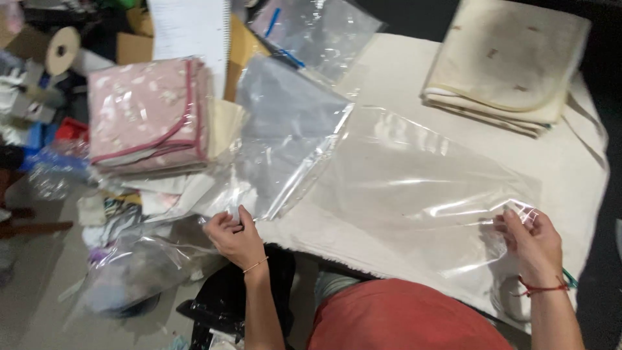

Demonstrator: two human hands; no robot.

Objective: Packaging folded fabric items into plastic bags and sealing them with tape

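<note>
A large clear plastic bag (408, 181) lies flat across the cream cloth-covered table (583, 162). My right hand (532, 243) pinches its near right corner, fingers closed on the film. My left hand (236, 236) grips the edge of another clear plastic bag (285, 142) at the table's left side, near the front edge. Both wrists wear thin bands.
A folded pink patterned blanket in plastic (149, 113) sits on a pile at the left. Folded cream cloths (505, 58) are stacked at the far right. More clear bags (317, 29), a spiral notepad (191, 29) and cardboard lie behind. Clutter and filled bags (136, 266) cover the floor at left.
</note>
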